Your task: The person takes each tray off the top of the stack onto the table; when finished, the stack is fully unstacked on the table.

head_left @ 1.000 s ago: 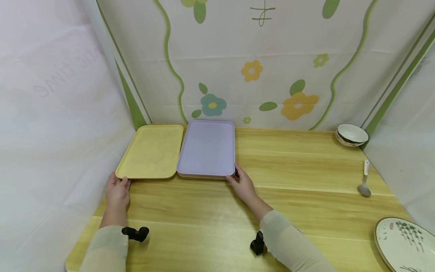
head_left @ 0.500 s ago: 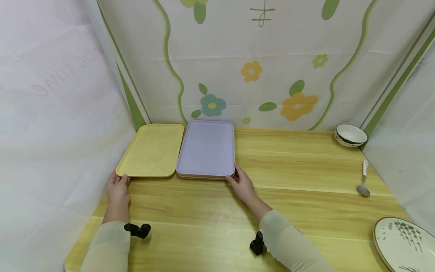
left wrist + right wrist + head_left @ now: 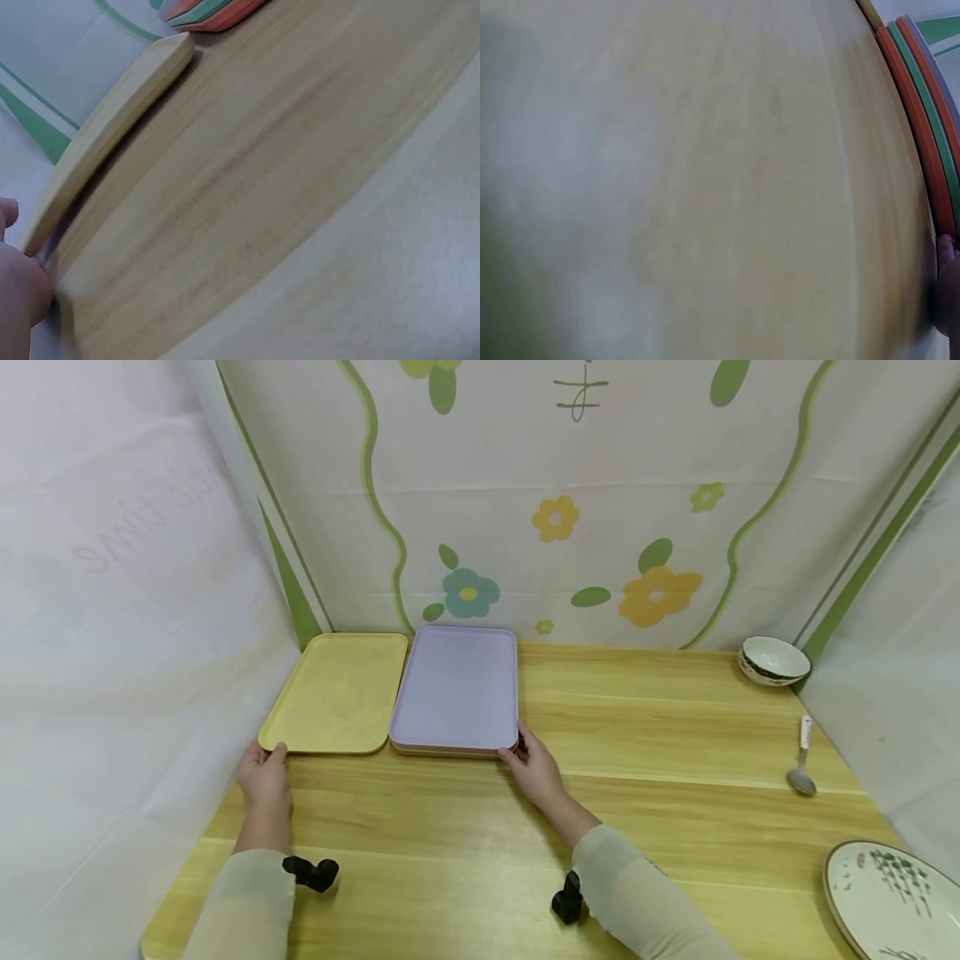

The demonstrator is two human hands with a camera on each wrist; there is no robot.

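At the near right of the table (image 3: 420, 835), a patterned plate (image 3: 892, 893) lies partly out of view. Further in, your left hand (image 3: 264, 777) pinches the near left corner of the yellow tray (image 3: 337, 693), thumb at the front edge, fingers at the corner. Your right hand (image 3: 538, 774) pinches the near right corner of the stack (image 3: 453, 693), thumb at the front, fingers along the side; how far they reach beneath, you cannot confirm from either wrist view. Well to your right lies a spoon (image 3: 802, 777), bowl end toward you.

The yellow tray lies flat, just beside the stack's left side; the stack is lavender on top, with orange, green and orange edges below. Beyond stand a bowl (image 3: 774, 660) at the far right corner and the flowered cloth (image 3: 600, 485).

In this inspector's judgement, you are at the step of gripping and squaring the trays. The next move calls for even pressure from both hands, stack edges kept flush, and the yellow tray kept level.
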